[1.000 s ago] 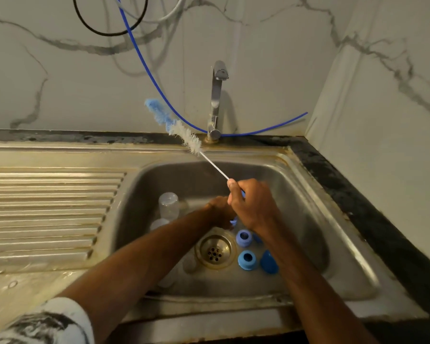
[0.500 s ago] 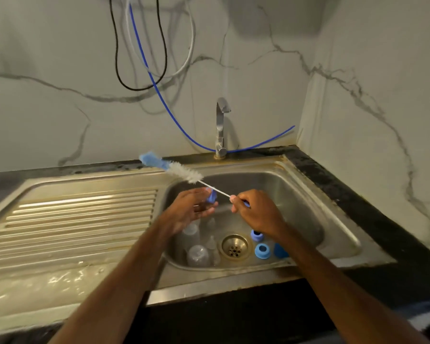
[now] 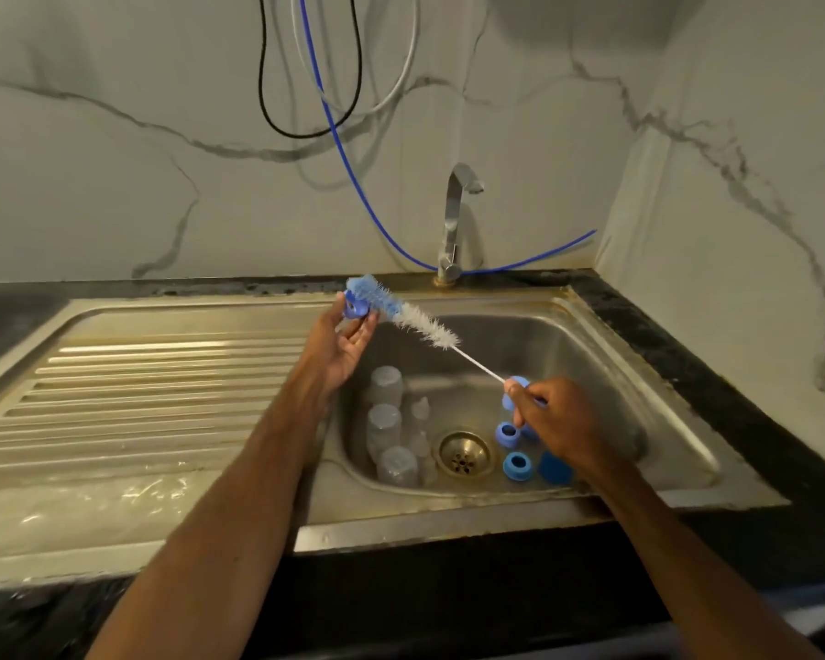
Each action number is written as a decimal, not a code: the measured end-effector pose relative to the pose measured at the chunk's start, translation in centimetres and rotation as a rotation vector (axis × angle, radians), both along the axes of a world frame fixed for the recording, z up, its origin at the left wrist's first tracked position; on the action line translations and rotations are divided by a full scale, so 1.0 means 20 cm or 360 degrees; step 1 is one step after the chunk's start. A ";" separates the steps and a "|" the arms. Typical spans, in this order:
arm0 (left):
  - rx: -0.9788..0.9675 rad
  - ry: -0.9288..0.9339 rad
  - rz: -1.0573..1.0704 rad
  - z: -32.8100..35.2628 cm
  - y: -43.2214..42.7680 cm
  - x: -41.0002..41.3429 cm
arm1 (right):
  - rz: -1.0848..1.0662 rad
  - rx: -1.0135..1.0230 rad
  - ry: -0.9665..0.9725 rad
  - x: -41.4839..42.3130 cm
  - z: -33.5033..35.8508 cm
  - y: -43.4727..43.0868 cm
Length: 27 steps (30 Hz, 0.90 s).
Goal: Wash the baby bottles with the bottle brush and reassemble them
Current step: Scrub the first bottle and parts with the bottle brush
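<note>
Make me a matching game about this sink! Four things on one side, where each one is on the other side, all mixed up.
Things:
1. bottle brush
2. clear bottles
3. tap
4. small blue ring

Places:
A. in the basin, left of the drain
B. pinched in the left hand
C. standing behind the basin
D. handle gripped by the right hand

Pairs: 1-D, 2-A, 3-C, 4-B

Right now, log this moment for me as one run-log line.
left hand: pinches blue ring | right hand: grips bottle brush | bottles: unassembled in sink
</note>
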State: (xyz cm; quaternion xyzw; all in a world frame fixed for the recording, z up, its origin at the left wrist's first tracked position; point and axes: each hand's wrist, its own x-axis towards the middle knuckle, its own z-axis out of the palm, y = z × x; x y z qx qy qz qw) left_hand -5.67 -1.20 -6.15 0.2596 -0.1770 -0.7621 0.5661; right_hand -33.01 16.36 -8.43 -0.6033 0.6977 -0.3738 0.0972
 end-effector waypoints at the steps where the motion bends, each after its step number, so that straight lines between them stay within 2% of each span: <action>1: -0.0007 -0.0007 0.0042 0.00 -0.01 0.01 | -0.0007 -0.0021 0.0029 -0.01 -0.01 -0.01; 7: -0.0164 -0.0172 0.0143 0.00 -0.01 0.06 | 0.0016 -0.0026 0.0131 -0.03 -0.04 0.00; 11: -0.0351 -0.0547 0.0071 -0.01 0.02 0.05 | 0.0047 -0.0077 0.0171 -0.03 -0.04 0.01; 14: -0.0428 -0.0684 0.0011 -0.01 0.03 0.02 | 0.0070 -0.0055 0.0134 -0.01 -0.03 0.02; 18: -0.0485 -0.0703 -0.0001 -0.01 0.05 0.00 | 0.0380 0.0234 -0.0149 0.04 -0.02 0.03; 22: -0.0467 -0.0622 0.0065 0.00 0.04 0.00 | 0.0491 0.0718 -0.0749 0.08 0.03 0.03; 24: -0.0429 -0.0606 0.0171 0.00 0.02 0.02 | 0.0536 0.0605 -0.0740 0.07 0.04 0.04; 27: -0.0345 -0.0514 0.0285 -0.01 -0.01 0.03 | 0.0430 0.0100 -0.0521 0.03 0.03 0.06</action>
